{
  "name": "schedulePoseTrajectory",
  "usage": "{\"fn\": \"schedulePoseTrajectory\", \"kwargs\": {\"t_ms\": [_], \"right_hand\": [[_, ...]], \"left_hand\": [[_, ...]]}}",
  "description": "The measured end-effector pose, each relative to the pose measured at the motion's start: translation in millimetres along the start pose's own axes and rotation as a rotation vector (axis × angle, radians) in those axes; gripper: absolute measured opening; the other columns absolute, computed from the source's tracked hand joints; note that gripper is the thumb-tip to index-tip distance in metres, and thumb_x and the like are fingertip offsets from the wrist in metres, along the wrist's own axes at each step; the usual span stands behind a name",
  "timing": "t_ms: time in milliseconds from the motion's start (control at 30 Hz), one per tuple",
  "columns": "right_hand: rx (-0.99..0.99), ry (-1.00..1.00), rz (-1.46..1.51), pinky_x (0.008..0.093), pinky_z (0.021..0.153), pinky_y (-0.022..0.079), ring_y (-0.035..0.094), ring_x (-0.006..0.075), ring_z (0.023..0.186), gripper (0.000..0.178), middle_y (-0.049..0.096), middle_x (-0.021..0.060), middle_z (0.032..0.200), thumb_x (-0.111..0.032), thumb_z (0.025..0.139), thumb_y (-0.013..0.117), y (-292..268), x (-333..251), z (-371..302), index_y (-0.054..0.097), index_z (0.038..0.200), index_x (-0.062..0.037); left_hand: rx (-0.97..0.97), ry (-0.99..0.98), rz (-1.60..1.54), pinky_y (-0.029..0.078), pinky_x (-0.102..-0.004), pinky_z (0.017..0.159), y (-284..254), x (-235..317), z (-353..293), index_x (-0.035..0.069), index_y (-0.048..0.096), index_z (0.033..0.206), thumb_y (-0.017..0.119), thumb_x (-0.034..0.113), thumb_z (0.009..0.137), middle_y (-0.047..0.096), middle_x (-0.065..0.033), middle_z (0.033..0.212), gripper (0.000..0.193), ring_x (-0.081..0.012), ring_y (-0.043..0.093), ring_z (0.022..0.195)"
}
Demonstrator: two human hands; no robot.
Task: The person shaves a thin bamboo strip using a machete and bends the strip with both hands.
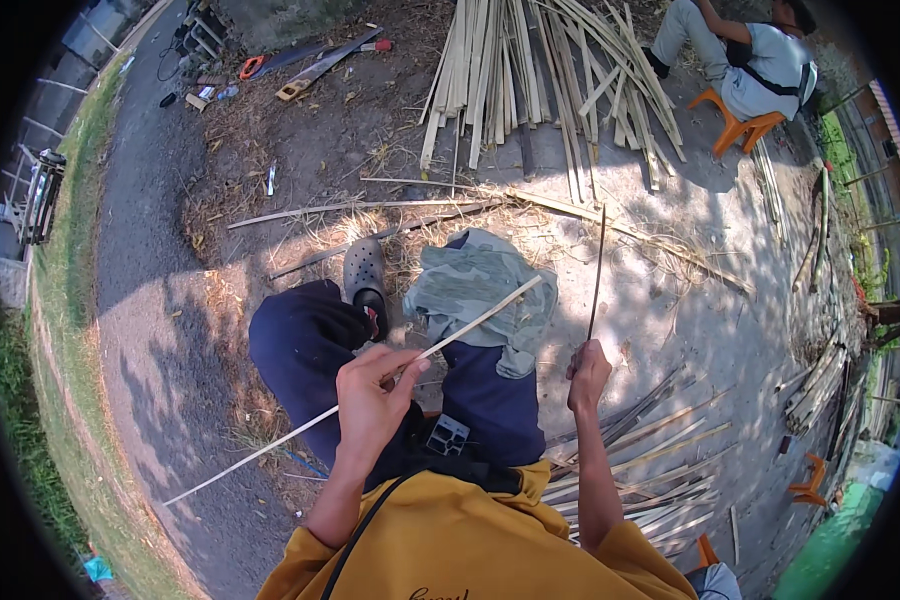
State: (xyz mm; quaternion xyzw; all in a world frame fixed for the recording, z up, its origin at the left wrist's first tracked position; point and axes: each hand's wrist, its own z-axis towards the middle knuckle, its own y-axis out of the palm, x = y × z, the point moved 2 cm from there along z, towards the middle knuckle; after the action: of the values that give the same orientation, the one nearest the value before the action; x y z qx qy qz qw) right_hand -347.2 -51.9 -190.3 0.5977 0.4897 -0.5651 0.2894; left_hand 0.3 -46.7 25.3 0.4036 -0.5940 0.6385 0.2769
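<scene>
My left hand [375,395] is closed round a long, pale bamboo strip [485,315], thumb and fingers pinching it near its middle. The strip slants across my lap, its far end up to the right and its other end low at the left. In my right hand [590,375], shut round its lower end, is a long knife [598,270] with a thin dark blade seen nearly edge-on. The blade points away from me and stands apart from the strip. A faded green cloth [470,275] is draped over my right knee, under the strip's far end.
Split bamboo strips [490,85] are heaped ahead, and more strips [660,475] lie by my right side. Handsaws [320,70] rest on the ground at the far left. Another person [770,75] sits on an orange stool [735,125] at the far right. Several loose strips cross the ground before my feet.
</scene>
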Motion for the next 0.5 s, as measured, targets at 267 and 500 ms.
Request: {"fn": "schedulePoseTrajectory", "kwargs": {"t_ms": [267, 500], "right_hand": [[-0.26, -0.609, -0.345, 0.0395, 0.052, 0.048, 0.065, 0.0321, 0.055, 0.042, 0.065, 0.0133, 0.07, -0.045, 0.105, 0.062, 45.9, -165.0, -25.2, 0.061, 0.094, -0.0046], [-0.383, -0.744, -0.709, 0.0451, 0.053, 0.053, 0.07, 0.0379, 0.061, 0.052, 0.071, 0.0144, 0.076, -0.058, 0.096, 0.072, 87.0, -186.1, -33.9, 0.063, 0.098, -0.007]], "left_hand": [[-0.038, -0.099, -0.08, 0.034, -0.0252, 0.052, 17.7, -9.7, 5.1, -0.002, 0.082, 0.098, 0.083, 0.005, 0.091, 0.074, -0.0059, 0.077, 0.01, -0.0046, 0.054, 0.059], [-0.119, -0.242, -0.394, 0.054, -0.0253, 0.065, 27.3, -25.3, 7.8, -0.007, 0.079, 0.1, 0.078, 0.005, 0.096, 0.078, -0.0093, 0.079, 0.013, -0.0092, 0.072, 0.072]]}}
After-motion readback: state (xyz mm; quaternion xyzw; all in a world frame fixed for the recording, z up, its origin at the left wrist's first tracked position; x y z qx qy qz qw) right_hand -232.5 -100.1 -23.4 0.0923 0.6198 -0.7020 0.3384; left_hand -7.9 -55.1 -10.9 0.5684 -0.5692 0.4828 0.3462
